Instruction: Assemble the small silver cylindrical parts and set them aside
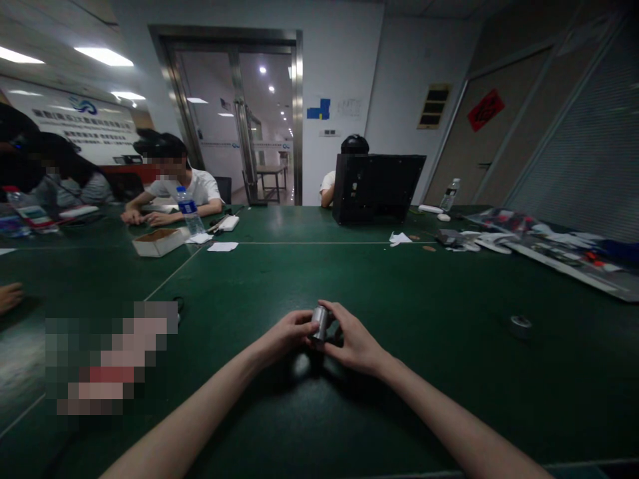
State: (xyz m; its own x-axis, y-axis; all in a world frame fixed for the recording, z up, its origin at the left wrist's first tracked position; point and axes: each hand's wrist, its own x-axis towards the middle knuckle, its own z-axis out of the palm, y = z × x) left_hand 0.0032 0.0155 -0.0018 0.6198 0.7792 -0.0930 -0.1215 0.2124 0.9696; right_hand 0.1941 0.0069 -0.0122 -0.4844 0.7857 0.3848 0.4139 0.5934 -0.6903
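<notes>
A small silver metal cylinder (320,322) is held slightly tilted above the green table, near the middle of the head view. My left hand (289,332) grips its left side, the thumb lying across the front and the other fingers behind. From the right, my right hand (353,338) spans it, forefinger at the top end and thumb near the bottom end. Both hands are closed around the cylinder, and my fingers hide part of it. Apart from them, to the right, a short round metal part (520,324) stands on the table.
Green table (429,293) spreads all around. Further back are an open carton (158,243), a water bottle (186,207) and a black monitor-like box (380,189). Cluttered parts lie on a board (574,263) at right. A co-worker's hand (10,297) rests at the left edge; other people sit beyond.
</notes>
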